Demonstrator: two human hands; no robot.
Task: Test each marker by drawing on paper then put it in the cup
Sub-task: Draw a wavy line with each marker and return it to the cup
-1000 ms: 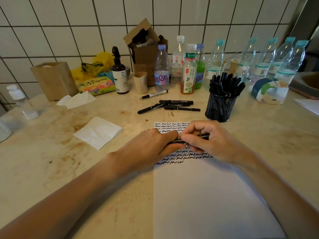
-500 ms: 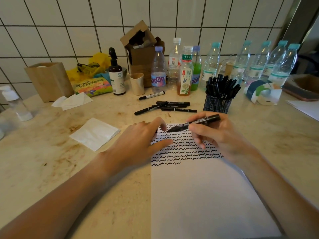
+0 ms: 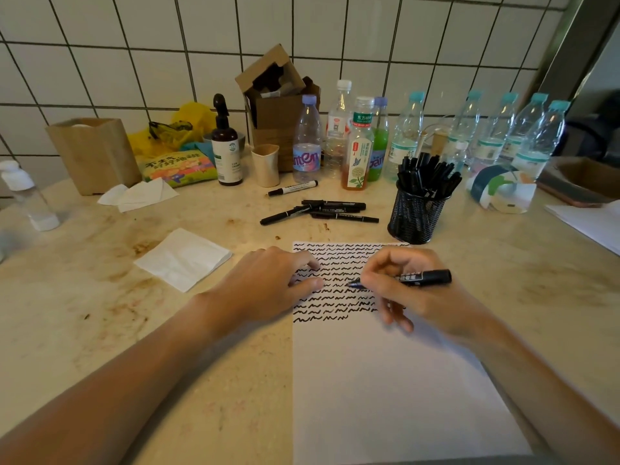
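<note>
Right hand [image 3: 426,297] grips a black marker [image 3: 419,278], uncapped, lying nearly level with its tip pointing left over the rows of squiggles. Whether the tip touches the paper [image 3: 385,380]: cannot tell. Left hand [image 3: 268,290] rests on the paper's left edge, fingers loosely bent, holding nothing visible; any cap is hidden.

Paper lies on the desk [image 3: 100,330] toward its near edge, squiggles covering its far part, the rest blank. Just past the paper's far right corner stands a black mesh cup [image 3: 416,216] full of markers. Left of the cup, a loose cluster of black markers [image 3: 322,211]; one white-barrelled marker [image 3: 293,188] just beyond them. A folded napkin [image 3: 184,260] lies left of the paper. Bottles [image 3: 503,135] line the desk's far edge by the tiled wall.
</note>
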